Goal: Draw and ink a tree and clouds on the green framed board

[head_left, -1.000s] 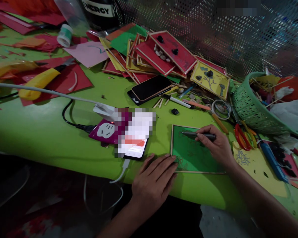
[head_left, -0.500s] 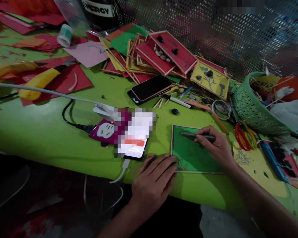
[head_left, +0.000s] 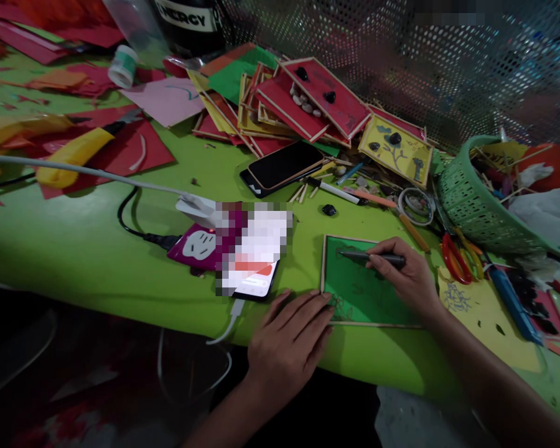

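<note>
While the left hand (head_left: pixel 287 336) lies flat by the near edge of the table (head_left: pixel 98 249), down and left of the pinch, I see its fingertips over the lower-left corner of the green card (head_left: pixel 371 305); extended, side by side, gripping nothing. Right hand (head_left: pixel 405 274) pinches a dark pen (head_left: pixel 360 255) between thumb and fingers. Card sits right under that grip, thin wooden strips (head_left: pixel 323 267) along its visible edges, flower-like linework (head_left: pixel 340 306) at lower left. Pen tip is at faint lines near the upper-left corner; can't tell contact from hover.

Step in hand, my read: drawing on the card, partway, some outlines down, others too faint to read. Next move, I'd judge, calls for a light pinch, small wrist motion and the left fingers pinning the corner; a slipping card would spoil the line.

Left of the grip: lit phone (head_left: pixel 256 287), partly pixelated, by a purple power strip (head_left: pixel 178 250). Right of it: yellow paper (head_left: pixel 494 339), red-handled scissors (head_left: pixel 459 270), blue tool (head_left: pixel 513 305). Beyond the pinch: black stone (head_left: pixel 329 210), then two dark phones (head_left: pixel 284 167), stacked. Farther: heaped framed cards (head_left: pixel 280 102), green basket (head_left: pixel 466 186) off right, perforated panel (head_left: pixel 354 50) behind.
</note>
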Motion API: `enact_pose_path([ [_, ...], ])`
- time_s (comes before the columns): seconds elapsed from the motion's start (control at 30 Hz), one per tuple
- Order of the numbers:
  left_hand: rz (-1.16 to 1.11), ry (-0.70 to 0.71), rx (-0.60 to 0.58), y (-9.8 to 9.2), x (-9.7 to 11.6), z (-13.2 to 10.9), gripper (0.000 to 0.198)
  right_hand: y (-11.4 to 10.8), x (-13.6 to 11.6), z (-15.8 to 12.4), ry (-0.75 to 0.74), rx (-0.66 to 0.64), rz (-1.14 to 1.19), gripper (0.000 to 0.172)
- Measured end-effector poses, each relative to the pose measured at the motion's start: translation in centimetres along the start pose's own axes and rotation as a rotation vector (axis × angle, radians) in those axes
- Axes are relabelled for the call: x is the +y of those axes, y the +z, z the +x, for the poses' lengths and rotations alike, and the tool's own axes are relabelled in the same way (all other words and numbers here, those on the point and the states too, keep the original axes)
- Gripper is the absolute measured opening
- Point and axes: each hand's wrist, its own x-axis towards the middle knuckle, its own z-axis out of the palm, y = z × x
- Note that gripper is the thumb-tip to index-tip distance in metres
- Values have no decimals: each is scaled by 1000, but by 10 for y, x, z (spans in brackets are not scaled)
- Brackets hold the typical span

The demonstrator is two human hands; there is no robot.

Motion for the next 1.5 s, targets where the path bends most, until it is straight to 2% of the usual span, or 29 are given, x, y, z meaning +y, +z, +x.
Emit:
enact_pose_path([
  [0.77,15,-1,-3,0,0,0,21,-2,2,1,8,33,-7,17],
  [1.1,28,4,-9,-2,0,1,22,-1,-1,-1,21,-6,-18,24],
  [1.5,8,1,-11,-1,0,0,21,0,-2,-1,19,-8,-19,23],
])
